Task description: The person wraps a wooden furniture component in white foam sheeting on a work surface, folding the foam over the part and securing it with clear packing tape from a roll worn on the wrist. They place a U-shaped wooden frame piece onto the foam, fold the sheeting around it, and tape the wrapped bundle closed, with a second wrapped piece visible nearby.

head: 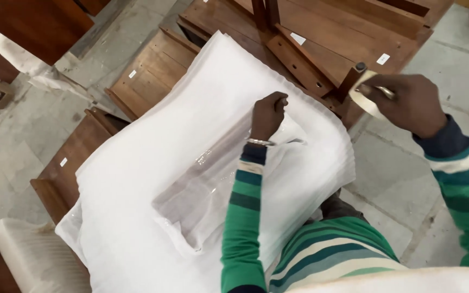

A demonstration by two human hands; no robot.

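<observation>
- Two hands show, both the person's own. The left hand [268, 114] presses down on the white foam wrap [202, 163], fingers curled at a strip of clear tape [229, 163]; whether that grip has hold of the tape end or only pins it is hard to tell.
- The right hand [413, 103] is raised off to the side, its grip closed around one roll of tape [366, 93].
- One silver bangle [260, 142] sits on the left wrist.
- One foam-wrapped bundle lies in the middle, layered in many thin sheets. A long flat shape shows dimly through the foam under the tape; what it is cannot be made out.
- Several brown wooden furniture pieces [153, 70] lie around and under the bundle; at least four carry small white stickers. Their full shapes are cut off by the foam and the frame edges.
- One dark wooden leg [348, 81] stands up just beside the roll of tape.
- A second foam-covered piece [33, 255] sits at lower left, partly cut off.
- The striped green sleeves [242, 217] and the person's body fill the lower right.
- No desk is seen; everything rests on a grey concrete floor [397, 179] with joints and stains.
</observation>
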